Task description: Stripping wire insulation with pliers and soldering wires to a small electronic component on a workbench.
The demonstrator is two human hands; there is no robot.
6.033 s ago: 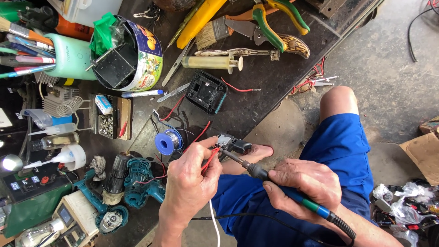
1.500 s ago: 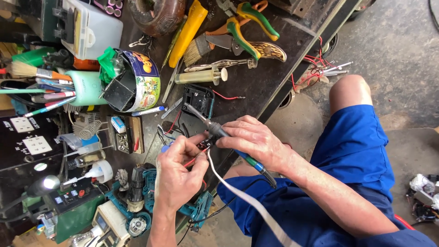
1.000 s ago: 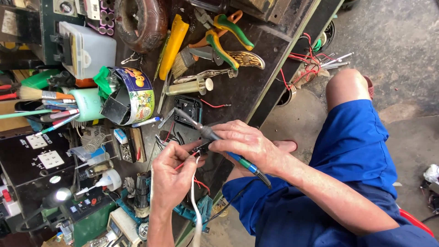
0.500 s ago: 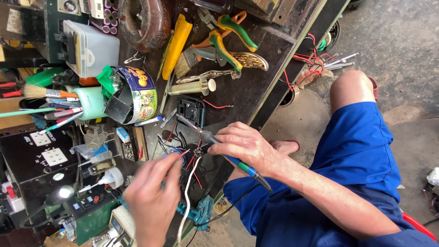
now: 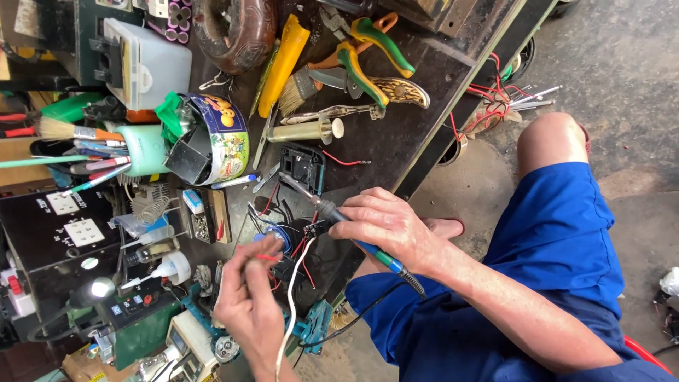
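My right hand (image 5: 385, 225) grips a soldering iron (image 5: 332, 213) with a blue handle, its metal tip pointing up-left near a small black box (image 5: 303, 167). My left hand (image 5: 247, 301) is low on the bench, its fingers pinching a thin red wire (image 5: 267, 258) beside a blue spool (image 5: 274, 238). A white cable (image 5: 293, 311) runs from the small wired part (image 5: 305, 233) under the iron down past my left hand. Red and black wires tangle around that part.
The dark bench (image 5: 396, 134) is crowded: a round tin (image 5: 223, 138), a mint cup with brushes (image 5: 138, 148), a yellow tool (image 5: 283, 64), green-handled pliers (image 5: 368, 53), a white box (image 5: 145, 64), a lit lamp (image 5: 99, 288). My knee in blue shorts (image 5: 559, 212) is at right.
My left hand has let the work near the iron go, dropped lower and taken a red wire by the blue spool. The right hand and iron have barely moved.
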